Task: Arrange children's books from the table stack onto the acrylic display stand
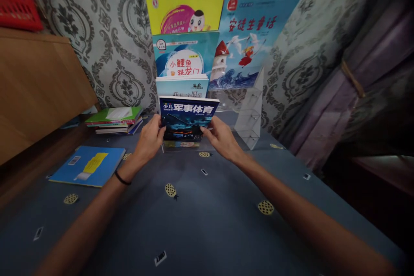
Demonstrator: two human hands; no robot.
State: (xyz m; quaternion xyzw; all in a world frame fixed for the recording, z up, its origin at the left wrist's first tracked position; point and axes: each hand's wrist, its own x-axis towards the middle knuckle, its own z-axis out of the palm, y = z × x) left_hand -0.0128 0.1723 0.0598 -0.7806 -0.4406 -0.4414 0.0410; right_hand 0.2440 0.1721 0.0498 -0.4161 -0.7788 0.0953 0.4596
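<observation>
A dark blue book [186,123] with white lettering stands upright between my hands, at the front bottom tier of a clear tiered book rack [250,114]. My left hand [150,138] grips its left edge and my right hand [221,138] its right edge, fingers closed on both sides. Behind it, a pale blue book [183,87], a teal book [186,54] and a yellow book [186,6] rise in steps on the rack's left side. A large blue book [255,36] leans on the rack's upper right. Whether the dark book's lower edge rests in the rack is unclear.
On the left of the blue patterned cloth [207,224] lies a blue book [89,166], with a stack of books [114,120] behind it. A wooden cabinet [42,90] bearing a red basket [19,2] stands far left. A tied curtain [343,90] hangs at right.
</observation>
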